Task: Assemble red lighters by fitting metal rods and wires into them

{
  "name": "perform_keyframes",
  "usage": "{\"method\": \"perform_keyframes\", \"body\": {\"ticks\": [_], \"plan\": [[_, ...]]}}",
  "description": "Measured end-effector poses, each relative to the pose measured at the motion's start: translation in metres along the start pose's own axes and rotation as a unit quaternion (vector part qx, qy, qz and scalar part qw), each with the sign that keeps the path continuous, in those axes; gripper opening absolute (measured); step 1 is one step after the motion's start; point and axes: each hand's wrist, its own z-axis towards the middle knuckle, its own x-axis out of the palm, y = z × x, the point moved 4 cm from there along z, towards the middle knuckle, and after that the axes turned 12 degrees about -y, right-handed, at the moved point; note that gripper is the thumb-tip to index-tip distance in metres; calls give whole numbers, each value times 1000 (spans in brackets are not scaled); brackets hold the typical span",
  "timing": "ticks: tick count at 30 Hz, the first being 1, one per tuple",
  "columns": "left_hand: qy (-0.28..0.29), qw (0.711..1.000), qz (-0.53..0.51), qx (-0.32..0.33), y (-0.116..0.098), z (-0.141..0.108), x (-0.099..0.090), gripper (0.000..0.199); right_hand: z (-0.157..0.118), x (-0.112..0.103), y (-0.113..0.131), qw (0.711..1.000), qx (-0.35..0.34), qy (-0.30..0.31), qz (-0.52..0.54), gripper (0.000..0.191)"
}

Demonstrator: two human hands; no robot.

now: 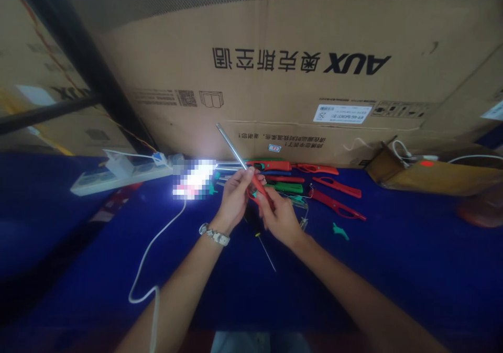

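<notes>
Red and metal, the lighter (258,186) sits at the centre of the frame, raised over the blue tabletop (314,290), its long axis slanting from the tube's tip at upper left to the handle at lower right. The left hand (234,196) is nearer the tube, fingers closed about where it meets the handle; the right hand (283,219) has its fingers curled around the handle's lower end, though exactly how they press is hard to tell. A screwdriver (252,223) lies just below.

We see a blue table (243,295), a bright light (201,172) near its back edge, printed cardboard (271,91) standing behind, and a dark post (76,44) to our left.
</notes>
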Motion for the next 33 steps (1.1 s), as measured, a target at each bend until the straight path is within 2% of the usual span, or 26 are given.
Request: {"method": "perform_keyframes", "body": {"ticks": [5,10,13,15,20,22,28,33], "plan": [[31,998,47,-13,9,-5,5,50,-1,1,1,1000,7,-9,1,36],[38,986,128,101,4,-8,8,45,-3,6,1,1000,-2,24,-7,42],[33,984,124,127,3,-10,11,44,-4,8,0,1000,-14,20,-5,46],[34,989,99,104,5,-11,11,42,-4,10,0,1000,-8,5,7,47],[53,996,73,-6,14,-13,11,42,-7,13,-1,996,49,-30,62,46],[54,995,83,-9,12,-13,12,42,-6,14,0,995,52,-43,74,47],[56,980,145,126,-4,-8,24,41,0,12,0,993,68,-28,96,43],[58,971,164,164,-14,5,33,35,6,0,-11,997,67,-33,27,42]]}}
